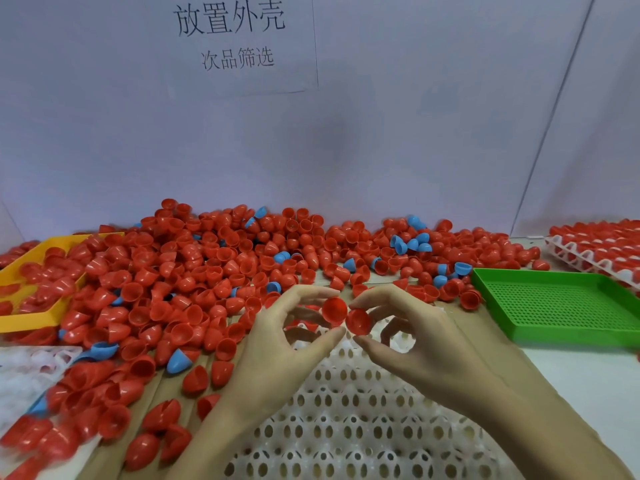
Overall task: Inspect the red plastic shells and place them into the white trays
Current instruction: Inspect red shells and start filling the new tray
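Hands meet over the white tray at the tabletop's near edge: the left hand pinches one red shell, the right hand pinches another, the two touching. Behind, a shell heap runs to the far edge; a green tray sits right.

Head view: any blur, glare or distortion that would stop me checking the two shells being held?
Head view: the two red shells pinched by the left hand and right hand are fairly sharp; the pile shows small glare spots; the lower-left corner is smeared; wide-angle bending curves the wall seam at right.
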Available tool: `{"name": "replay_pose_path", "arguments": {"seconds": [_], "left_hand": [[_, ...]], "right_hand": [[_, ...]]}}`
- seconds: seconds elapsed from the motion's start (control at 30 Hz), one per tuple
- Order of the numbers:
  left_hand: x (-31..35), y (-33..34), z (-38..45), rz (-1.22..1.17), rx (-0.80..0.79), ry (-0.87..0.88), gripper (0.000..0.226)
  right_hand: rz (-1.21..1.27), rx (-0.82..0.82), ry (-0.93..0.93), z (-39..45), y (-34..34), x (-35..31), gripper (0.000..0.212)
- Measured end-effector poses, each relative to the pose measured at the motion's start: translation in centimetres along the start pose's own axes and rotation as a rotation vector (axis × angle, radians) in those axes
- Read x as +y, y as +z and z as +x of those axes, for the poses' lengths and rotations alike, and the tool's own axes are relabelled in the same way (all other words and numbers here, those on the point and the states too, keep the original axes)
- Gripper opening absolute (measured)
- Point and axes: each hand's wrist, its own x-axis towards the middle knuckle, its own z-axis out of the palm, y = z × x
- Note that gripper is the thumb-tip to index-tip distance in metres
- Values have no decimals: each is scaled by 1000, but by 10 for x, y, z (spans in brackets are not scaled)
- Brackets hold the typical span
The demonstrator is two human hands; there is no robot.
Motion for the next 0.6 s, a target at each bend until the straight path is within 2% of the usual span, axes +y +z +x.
{"name": "replay_pose_path", "arguments": {"seconds": [0.2,0.4,0.6], "left_hand": [[3,1,-2,5,59,41,28],[3,2,-2,-31,45,-15,19],[2,4,-3,-68,28,-32,17]], "right_hand": [[86,-5,60,-2,-5,-9,34],[103,-67,116,-4,-12,-22,15],[181,-67,144,-3,-11,-22,19]]}}
